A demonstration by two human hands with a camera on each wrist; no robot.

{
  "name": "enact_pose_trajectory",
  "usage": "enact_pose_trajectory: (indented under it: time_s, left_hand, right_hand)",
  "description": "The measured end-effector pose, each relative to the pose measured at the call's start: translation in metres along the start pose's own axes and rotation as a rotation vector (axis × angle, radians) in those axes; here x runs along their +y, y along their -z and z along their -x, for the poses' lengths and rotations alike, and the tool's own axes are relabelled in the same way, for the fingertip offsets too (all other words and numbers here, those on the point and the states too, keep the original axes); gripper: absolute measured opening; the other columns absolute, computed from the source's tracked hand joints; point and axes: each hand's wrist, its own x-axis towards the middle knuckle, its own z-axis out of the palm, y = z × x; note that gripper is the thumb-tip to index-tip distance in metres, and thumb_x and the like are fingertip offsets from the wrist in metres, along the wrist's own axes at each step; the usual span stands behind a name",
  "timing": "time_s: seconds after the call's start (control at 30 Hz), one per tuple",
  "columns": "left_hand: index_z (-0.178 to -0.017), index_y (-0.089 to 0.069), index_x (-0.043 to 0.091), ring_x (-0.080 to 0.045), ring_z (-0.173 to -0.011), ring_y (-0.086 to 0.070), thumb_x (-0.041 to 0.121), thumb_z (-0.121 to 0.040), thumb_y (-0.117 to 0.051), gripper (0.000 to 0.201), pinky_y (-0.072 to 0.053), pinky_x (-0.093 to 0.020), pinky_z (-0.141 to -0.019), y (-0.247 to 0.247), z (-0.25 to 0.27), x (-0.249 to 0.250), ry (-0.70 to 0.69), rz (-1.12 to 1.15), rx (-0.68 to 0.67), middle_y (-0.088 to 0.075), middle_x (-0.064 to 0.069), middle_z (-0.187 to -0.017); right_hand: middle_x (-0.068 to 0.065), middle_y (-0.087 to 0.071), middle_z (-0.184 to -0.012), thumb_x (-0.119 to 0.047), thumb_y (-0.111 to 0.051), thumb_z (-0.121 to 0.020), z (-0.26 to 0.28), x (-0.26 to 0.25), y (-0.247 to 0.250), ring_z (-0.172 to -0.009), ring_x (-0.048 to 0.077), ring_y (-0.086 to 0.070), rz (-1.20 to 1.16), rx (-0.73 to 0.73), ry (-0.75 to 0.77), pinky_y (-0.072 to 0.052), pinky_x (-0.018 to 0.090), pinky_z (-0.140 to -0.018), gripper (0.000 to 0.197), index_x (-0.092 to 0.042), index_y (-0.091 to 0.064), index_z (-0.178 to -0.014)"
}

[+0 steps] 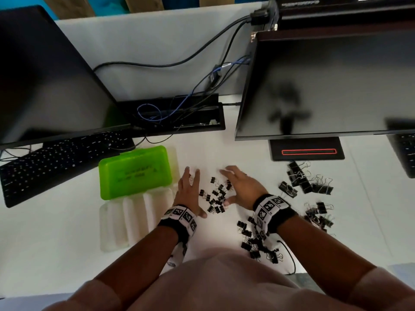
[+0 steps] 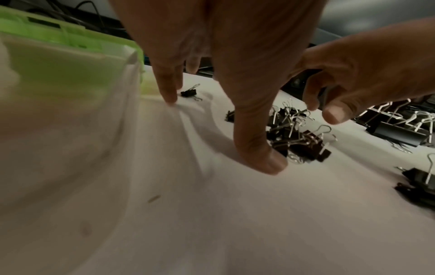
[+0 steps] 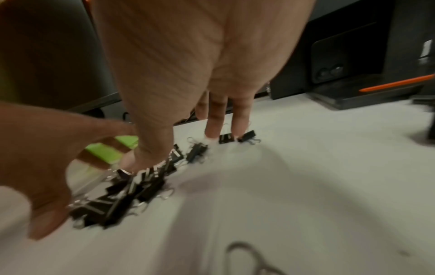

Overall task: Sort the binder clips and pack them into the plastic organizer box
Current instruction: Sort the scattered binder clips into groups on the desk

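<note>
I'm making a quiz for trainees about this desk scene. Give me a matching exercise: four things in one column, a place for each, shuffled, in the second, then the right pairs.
Things:
1. small clips
2. large clips
3. green lid
4. keyboard

Places:
A. under the left monitor
B. between the two hands
C. open, behind the clear tray
D. in front of the right monitor's stand

Pairs: 1-B, 2-D, 3-C, 4-A
</note>
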Motion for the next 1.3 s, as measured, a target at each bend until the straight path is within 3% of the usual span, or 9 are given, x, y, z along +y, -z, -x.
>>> enact_pose_trajectory:
  time_s: [0.1, 0.17, 0.3, 0.47, 0.7, 0.9, 1.1, 1.17, 1.3]
  left_hand:
    - [-0.145, 0.015, 0.023, -0.030, -0.143, 0.002, 0.031, -0.048, -0.091, 0.143, -0.022, -0.047, -0.116, 0.002, -0.005, 0.002, -0.033, -0.002, -0.067, 0.009, -0.009, -0.156]
    - [-0.144, 0.015, 0.026, -0.028, -0.143, 0.001, 0.033, -0.047, -0.091, 0.144, -0.025, -0.049, -0.114, 0.000, -0.005, 0.010, -0.100, -0.008, -0.112, 0.007, -0.007, -0.156]
    - [-0.143, 0.016, 0.033, -0.030, -0.142, 0.002, 0.042, -0.045, -0.089, 0.143, -0.024, -0.054, -0.112, -0.012, -0.002, 0.026, -0.229, -0.128, -0.152, 0.009, -0.005, -0.156]
    - [-0.145, -0.015, 0.024, -0.029, -0.139, -0.011, 0.036, -0.049, -0.089, 0.122, -0.032, -0.046, -0.110, -0.014, -0.005, 0.032, -0.273, -0.073, -0.096, -0.006, -0.007, -0.154]
    - [-0.133, -0.042, 0.017, -0.025, -0.123, -0.032, 0.023, -0.064, -0.083, 0.081, -0.036, -0.036, -0.106, -0.015, 0.002, 0.030, -0.285, 0.107, -0.050, -0.030, -0.006, -0.140]
    - [-0.112, -0.056, 0.014, -0.025, -0.112, -0.047, 0.015, -0.075, -0.073, 0.041, -0.039, -0.031, -0.101, -0.015, 0.005, 0.023, -0.288, 0.201, 0.015, -0.046, -0.007, -0.122]
    - [-0.091, -0.062, 0.009, -0.028, -0.087, -0.057, 0.011, -0.079, -0.065, 0.013, -0.044, -0.027, -0.076, -0.010, 0.011, 0.021, -0.250, 0.207, 0.025, -0.056, -0.013, -0.098]
    - [-0.086, -0.063, 0.010, -0.025, -0.085, -0.058, 0.013, -0.078, -0.068, 0.011, -0.040, -0.024, -0.073, -0.009, 0.013, 0.020, -0.234, 0.238, 0.033, -0.059, -0.011, -0.095]
    - [-0.079, -0.065, 0.011, -0.024, -0.083, -0.060, 0.011, -0.076, -0.071, 0.007, -0.047, -0.028, -0.075, -0.007, 0.018, 0.020, -0.209, 0.299, 0.057, -0.062, -0.010, -0.093]
  right_hand:
    - [0.000, -0.011, -0.153, -0.047, -0.079, -0.065, 0.004, 0.016, 0.009, -0.130, 0.027, -0.035, 0.077, 0.096, -0.139, -0.043, 0.048, -0.100, 0.104, -0.026, -0.015, -0.145]
    - [0.000, -0.008, -0.152, -0.043, -0.082, -0.063, 0.006, 0.024, 0.008, -0.133, 0.029, -0.028, -0.020, 0.033, -0.193, -0.041, 0.049, -0.103, 0.110, -0.027, -0.011, -0.146]
    - [0.003, -0.018, -0.149, -0.032, -0.085, -0.062, 0.008, 0.015, -0.003, -0.136, 0.027, -0.027, -0.219, -0.089, -0.120, -0.032, 0.043, -0.111, 0.112, -0.025, -0.012, -0.147]
    - [0.004, -0.024, -0.145, -0.024, -0.086, -0.058, 0.013, -0.004, -0.021, -0.129, 0.024, -0.029, -0.190, -0.098, -0.085, -0.034, 0.041, -0.108, 0.115, -0.018, -0.014, -0.147]
    - [0.011, -0.038, -0.128, -0.018, -0.071, -0.077, 0.007, -0.014, -0.031, -0.110, 0.032, -0.052, -0.122, 0.004, -0.062, -0.045, 0.041, -0.095, 0.067, -0.007, -0.035, -0.133]
    - [0.006, -0.032, -0.133, -0.028, -0.076, -0.071, 0.011, -0.009, -0.027, -0.113, 0.027, -0.044, 0.002, -0.093, -0.080, -0.049, 0.048, -0.089, 0.075, -0.019, -0.034, -0.133]
    - [0.012, -0.040, -0.122, -0.015, -0.063, -0.084, 0.013, -0.011, -0.026, -0.098, 0.035, -0.056, 0.044, -0.088, -0.008, -0.049, 0.042, -0.085, 0.040, -0.014, -0.048, -0.122]
    - [0.011, -0.045, -0.116, -0.011, -0.059, -0.085, 0.014, -0.013, -0.023, -0.091, 0.035, -0.059, 0.024, -0.087, -0.011, -0.049, 0.040, -0.084, 0.035, -0.015, -0.052, -0.119]
    - [0.009, -0.051, -0.103, -0.007, -0.055, -0.083, 0.015, -0.019, -0.020, -0.089, 0.033, -0.059, 0.004, -0.090, -0.022, -0.045, 0.033, -0.076, 0.028, -0.018, -0.062, -0.108]
